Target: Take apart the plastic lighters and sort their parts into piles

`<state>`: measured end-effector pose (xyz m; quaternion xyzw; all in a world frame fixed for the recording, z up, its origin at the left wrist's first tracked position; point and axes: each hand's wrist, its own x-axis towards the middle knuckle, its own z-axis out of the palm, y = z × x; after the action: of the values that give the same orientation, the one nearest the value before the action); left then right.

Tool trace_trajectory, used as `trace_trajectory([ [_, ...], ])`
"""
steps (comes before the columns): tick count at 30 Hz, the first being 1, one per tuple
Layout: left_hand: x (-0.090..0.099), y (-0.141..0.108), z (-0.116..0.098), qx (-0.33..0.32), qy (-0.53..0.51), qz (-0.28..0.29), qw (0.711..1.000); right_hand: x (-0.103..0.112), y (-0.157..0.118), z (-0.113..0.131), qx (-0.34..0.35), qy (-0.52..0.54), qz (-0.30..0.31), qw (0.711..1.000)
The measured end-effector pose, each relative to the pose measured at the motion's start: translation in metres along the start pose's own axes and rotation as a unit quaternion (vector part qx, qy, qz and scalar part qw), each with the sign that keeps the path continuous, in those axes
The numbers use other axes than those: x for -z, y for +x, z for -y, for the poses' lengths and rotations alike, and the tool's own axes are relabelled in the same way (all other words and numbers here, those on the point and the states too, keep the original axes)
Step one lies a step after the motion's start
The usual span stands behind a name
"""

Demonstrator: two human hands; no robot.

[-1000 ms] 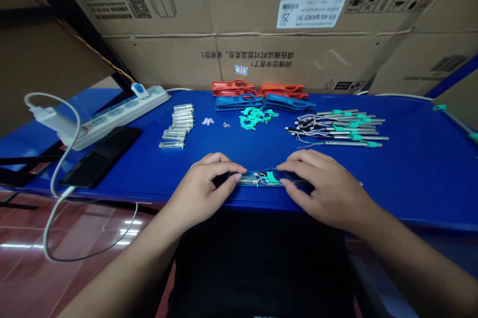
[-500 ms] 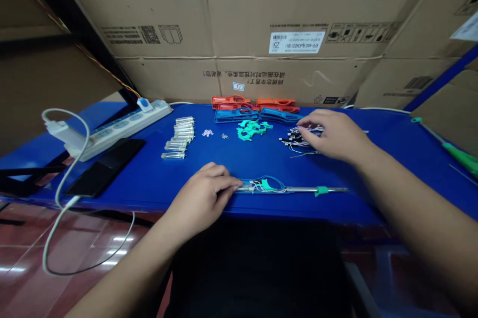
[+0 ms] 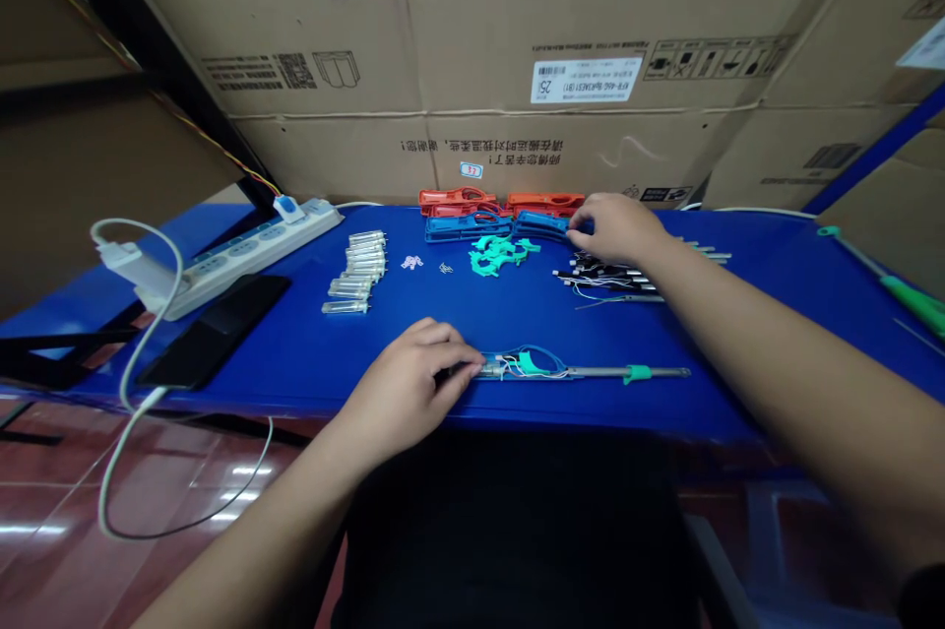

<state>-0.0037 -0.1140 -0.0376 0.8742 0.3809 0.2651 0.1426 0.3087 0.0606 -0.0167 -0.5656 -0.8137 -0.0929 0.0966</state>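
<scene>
My left hand [image 3: 424, 375] pinches the left end of a blue shell [image 3: 535, 373] near the table's front edge. White wires, a green piece [image 3: 527, 362] and a metal rod [image 3: 612, 372] with a green clip [image 3: 637, 373] lie in or extend from that shell. My right hand [image 3: 612, 227] is at the right end of the stacked blue shells [image 3: 540, 226], its thumb and fingers closed on the end of one. Green parts [image 3: 502, 256] lie left of it. Below and right of it are metal rods with black and white wires [image 3: 601, 277].
Orange shells [image 3: 462, 203] stand against the cardboard box [image 3: 472, 19]. Clear cylinders [image 3: 356, 272], pink bits [image 3: 411, 262] and small screws [image 3: 445, 268] lie at the left. Farther left are a phone [image 3: 214, 329] and a power strip [image 3: 251, 250]. A green-handled tool [image 3: 912, 302] lies far right.
My right hand has moved up and left, from above the wired rods to the end of the blue shells. My left hand stays on the shell in front.
</scene>
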Motion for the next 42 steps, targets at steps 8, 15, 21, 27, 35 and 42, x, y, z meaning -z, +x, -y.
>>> trace_trajectory([
  [8, -0.007, -0.004, 0.005, -0.010, -0.012, -0.021, 1.000, -0.004, 0.000, 0.001, 0.006, 0.006, -0.009, 1.000],
  [15, -0.008, -0.009, 0.007, 0.034, -0.050, -0.052, 0.997, -0.001, 0.000, -0.002, -0.025, 0.047, -0.071, 0.996],
  [21, -0.001, -0.011, 0.006, 0.078, -0.055, -0.139, 0.986, 0.034, -0.018, 0.018, -0.013, 0.117, -0.097, 0.988],
  [27, 0.016, -0.014, 0.004, 0.061, -0.010, -0.216, 0.974, 0.067, -0.078, 0.071, 0.048, 0.337, 0.048, 0.939],
  [35, 0.016, -0.020, 0.007, 0.056, -0.029, -0.115, 0.991, 0.039, -0.108, 0.099, 0.032, 0.393, 0.103, 0.913],
  [42, 0.005, -0.028, 0.008, -0.025, -0.004, -0.082, 0.996, 0.027, -0.106, 0.082, -0.011, 0.400, 0.040, 0.916],
])
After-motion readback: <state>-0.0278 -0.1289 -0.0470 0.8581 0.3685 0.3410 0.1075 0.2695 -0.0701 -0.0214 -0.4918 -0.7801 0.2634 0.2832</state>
